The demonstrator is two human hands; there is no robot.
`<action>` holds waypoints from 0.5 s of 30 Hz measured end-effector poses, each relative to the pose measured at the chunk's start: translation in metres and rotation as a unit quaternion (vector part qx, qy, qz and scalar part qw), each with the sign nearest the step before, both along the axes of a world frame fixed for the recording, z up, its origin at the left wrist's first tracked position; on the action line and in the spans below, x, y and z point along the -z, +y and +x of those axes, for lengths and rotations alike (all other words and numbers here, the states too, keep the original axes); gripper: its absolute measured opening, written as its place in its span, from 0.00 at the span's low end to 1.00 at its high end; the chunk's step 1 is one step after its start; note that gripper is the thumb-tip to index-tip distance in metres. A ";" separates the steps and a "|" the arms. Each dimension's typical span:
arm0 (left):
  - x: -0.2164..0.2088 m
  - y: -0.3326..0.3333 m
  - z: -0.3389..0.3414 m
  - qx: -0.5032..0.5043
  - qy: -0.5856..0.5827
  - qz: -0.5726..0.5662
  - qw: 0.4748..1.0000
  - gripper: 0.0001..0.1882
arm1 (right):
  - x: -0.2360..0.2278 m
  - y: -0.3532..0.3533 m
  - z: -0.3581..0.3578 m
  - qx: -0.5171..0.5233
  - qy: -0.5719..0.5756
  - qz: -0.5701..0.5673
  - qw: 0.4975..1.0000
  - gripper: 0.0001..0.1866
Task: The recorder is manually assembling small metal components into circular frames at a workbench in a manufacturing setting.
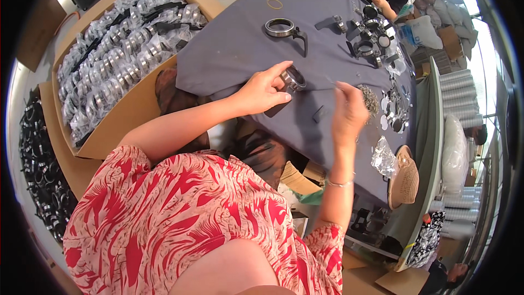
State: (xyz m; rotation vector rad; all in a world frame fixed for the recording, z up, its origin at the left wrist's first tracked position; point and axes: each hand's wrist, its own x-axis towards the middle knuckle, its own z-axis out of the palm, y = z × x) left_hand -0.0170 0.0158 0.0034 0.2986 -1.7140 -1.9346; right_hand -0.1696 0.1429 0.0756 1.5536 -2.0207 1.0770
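the left hand [263,90] grips a short silver-and-black metal ring [295,78] above the dark grey-blue cloth [229,43]. beside it the right hand [352,110] hovers, fingertips drawn together; i can't tell whether they pinch anything. i'd hold the ring steady and keep the left thumb off its rim. a small, dark, angular piece [318,113] lies between the hands, easily brushed. the right hand partly hides a heap of tiny metallic bits [371,100]. beyond lies a silver metal ring with a curved black handle [279,34].
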 end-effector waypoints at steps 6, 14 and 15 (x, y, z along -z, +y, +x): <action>0.000 -0.001 -0.001 0.003 0.002 0.007 1.000 0.39 | 0.040 -0.041 0.028 -0.068 0.017 0.001 0.998 0.08; 0.001 -0.004 0.002 -0.006 -0.014 -0.029 0.999 0.35 | 0.041 -0.039 0.036 -0.092 0.078 0.021 0.992 0.09; 0.000 -0.004 0.002 -0.006 -0.014 -0.041 0.999 0.35 | 0.041 -0.039 0.035 -0.092 0.077 0.023 0.993 0.09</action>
